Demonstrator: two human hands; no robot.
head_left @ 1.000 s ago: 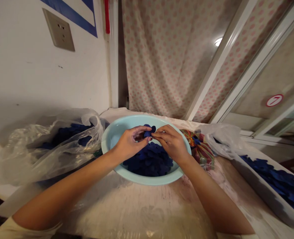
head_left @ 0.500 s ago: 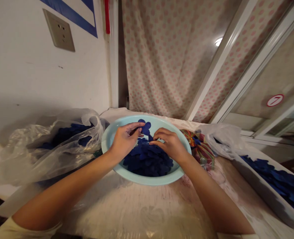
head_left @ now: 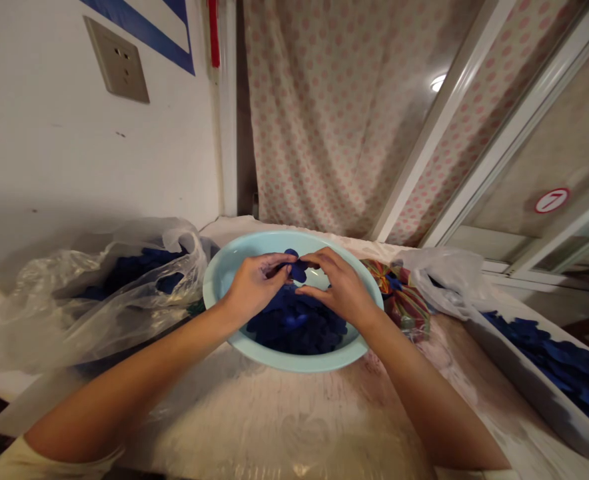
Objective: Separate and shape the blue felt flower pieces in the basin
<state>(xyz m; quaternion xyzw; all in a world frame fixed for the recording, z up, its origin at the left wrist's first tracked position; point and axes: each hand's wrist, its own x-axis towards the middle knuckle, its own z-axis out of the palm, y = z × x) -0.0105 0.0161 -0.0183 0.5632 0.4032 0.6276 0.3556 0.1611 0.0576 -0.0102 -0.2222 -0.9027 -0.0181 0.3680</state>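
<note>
A pale blue basin (head_left: 224, 273) stands on the table, holding a heap of dark blue petal pieces (head_left: 294, 323). Both my hands hover over the heap. My left hand (head_left: 254, 283) has its fingers closed on a small bunch of blue petals (head_left: 297, 270) at the fingertips. My right hand (head_left: 339, 283) meets it from the right, thumb and fingers curled and pinching the same bunch.
A clear plastic bag (head_left: 99, 293) with more blue pieces lies left of the basin against the wall. A colourful striped bag (head_left: 399, 293) and a white plastic bag (head_left: 444, 273) sit to the right. A long tray of blue pieces (head_left: 559, 367) runs along the right edge.
Half a second ago my right hand dipped to the heap while the left held petals up. Now the right hand has risen back and both hands meet on the bunch.
</note>
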